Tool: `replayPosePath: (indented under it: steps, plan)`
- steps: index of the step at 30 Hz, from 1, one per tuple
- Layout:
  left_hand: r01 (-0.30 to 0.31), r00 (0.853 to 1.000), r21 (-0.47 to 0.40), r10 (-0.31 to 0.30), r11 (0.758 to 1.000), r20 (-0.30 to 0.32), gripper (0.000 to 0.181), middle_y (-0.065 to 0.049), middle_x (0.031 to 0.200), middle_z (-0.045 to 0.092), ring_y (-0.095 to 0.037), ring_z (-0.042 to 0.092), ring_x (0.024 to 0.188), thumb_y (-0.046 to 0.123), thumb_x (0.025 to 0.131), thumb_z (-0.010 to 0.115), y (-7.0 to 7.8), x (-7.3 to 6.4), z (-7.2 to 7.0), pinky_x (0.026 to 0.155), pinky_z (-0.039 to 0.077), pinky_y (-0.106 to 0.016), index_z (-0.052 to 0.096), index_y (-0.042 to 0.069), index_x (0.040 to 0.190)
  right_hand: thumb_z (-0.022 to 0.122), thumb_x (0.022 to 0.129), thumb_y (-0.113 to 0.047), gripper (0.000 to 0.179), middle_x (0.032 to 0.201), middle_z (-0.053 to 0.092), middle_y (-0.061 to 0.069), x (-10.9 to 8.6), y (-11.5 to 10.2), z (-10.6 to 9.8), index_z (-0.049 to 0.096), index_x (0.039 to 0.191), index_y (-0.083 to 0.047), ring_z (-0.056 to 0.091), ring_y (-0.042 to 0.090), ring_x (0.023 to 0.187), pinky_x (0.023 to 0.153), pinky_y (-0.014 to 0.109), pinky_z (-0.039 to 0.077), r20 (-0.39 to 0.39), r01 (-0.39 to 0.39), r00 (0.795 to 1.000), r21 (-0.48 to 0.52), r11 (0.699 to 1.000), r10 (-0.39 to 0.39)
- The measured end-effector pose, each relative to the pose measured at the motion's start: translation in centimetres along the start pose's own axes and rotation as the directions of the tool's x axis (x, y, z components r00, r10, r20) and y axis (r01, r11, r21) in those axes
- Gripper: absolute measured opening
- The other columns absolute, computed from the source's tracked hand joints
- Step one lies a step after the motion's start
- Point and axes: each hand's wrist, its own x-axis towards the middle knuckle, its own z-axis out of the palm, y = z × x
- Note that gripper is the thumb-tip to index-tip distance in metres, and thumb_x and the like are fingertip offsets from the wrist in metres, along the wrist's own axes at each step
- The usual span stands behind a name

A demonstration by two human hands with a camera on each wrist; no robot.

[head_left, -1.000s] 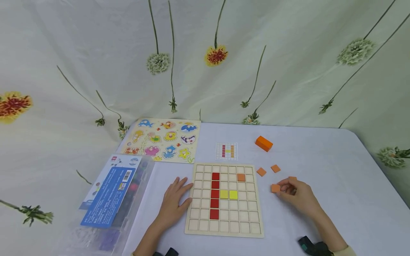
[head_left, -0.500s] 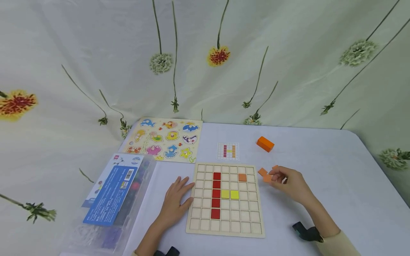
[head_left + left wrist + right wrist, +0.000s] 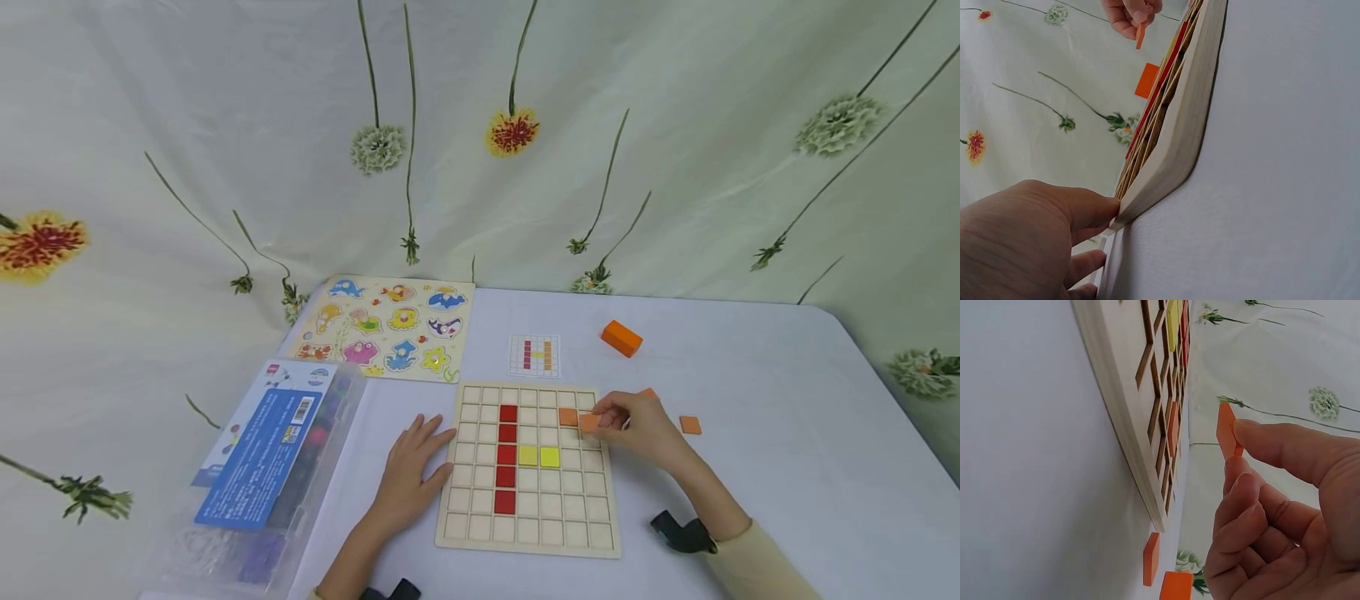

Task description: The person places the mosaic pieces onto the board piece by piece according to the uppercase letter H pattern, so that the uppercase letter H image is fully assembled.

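Observation:
My right hand [image 3: 643,429] pinches an orange square tile [image 3: 588,423] between thumb and fingers, above the right edge of a wooden grid board [image 3: 528,531]. In the right wrist view the held tile [image 3: 1226,430] stands tilted, apart from the board. Spread fingers of my left hand [image 3: 408,471] rest along the board's left edge, the thumb touching its side. On the board lie a column of several red tiles [image 3: 506,454], two yellow tiles [image 3: 550,457] beside it, and one orange tile [image 3: 567,417] at the upper right.
Loose orange tiles [image 3: 690,425] lie right of the board, one partly hidden by my right hand. Behind stand an orange block [image 3: 621,337] and a small pattern card [image 3: 535,356]. To the left are a sea-animal puzzle [image 3: 386,329] and a clear plastic case [image 3: 315,467].
My right hand has carried the orange tile leftward from the loose tiles to over the board's right edge. The left hand stays in place.

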Motion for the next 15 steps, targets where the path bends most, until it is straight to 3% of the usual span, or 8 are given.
replayPosePath:
  steps: [9, 15]
  plan:
    - [-0.001, 1.0, -0.007, 0.001, 1.0, -0.002, 0.046, -0.017, 0.148, 0.047, -0.043, 0.027, 0.145, 0.012, 0.085, 0.069, 0.1, 0.0, 0.0, 0.115, 0.018, -0.064, 0.061, 0.007, 0.13, 0.08, 0.074, -0.008, 0.021, 0.072, 0.057, -0.002, 0.3, -0.3, 1.6, 0.067, 0.091, -0.003, 0.05, 0.012, 0.067, 0.058, 0.02, 0.043, 0.04, 0.002, 0.999, 0.032, 0.999, -0.004]
    - [0.003, 1.0, -0.008, -0.003, 1.0, 0.004, 0.046, -0.017, 0.148, 0.047, -0.042, 0.026, 0.145, 0.012, 0.085, 0.069, 0.1, -0.1, 0.0, 0.115, 0.018, -0.064, 0.061, 0.007, 0.131, 0.08, 0.076, -0.008, 0.021, 0.074, 0.057, 0.0, 0.6, -0.2, 2.2, 0.067, 0.092, -0.004, 0.05, 0.013, 0.068, 0.058, 0.019, 0.042, 0.078, -0.058, 0.995, 0.031, 0.998, 0.056]
